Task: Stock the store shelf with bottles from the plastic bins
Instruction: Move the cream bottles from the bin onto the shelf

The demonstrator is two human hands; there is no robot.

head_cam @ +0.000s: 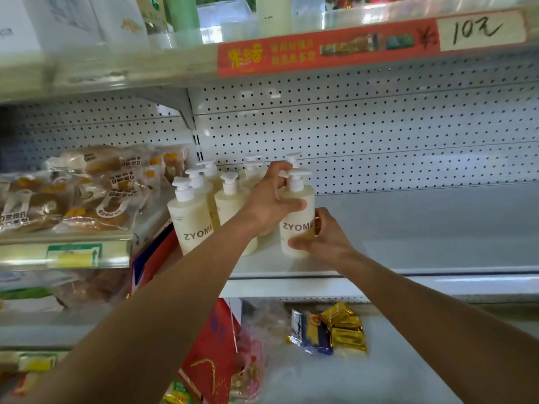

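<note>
**Pump bottle held upright on middle shelf**

Stood upright, long axis vertical, white pump head at top: the cream pump bottle [297, 217] with "ZYOME" lettering facing near, at the right end of a cluster of matching bottles [201, 211] on the white shelf [408, 228]. Gripped by the left hand [271, 199] around its upper body, thumb across the near side, fingers curled up toward the neck. Cupped low on its right side by the right hand [323, 237], thumb along the base. Both forearms stretched far from near. Backed by white pegboard [379, 126]. Seen left: bagged bread [81, 188]. Seen above: a red price strip [326, 51]. Seen below: gold packets [341, 328].
</note>
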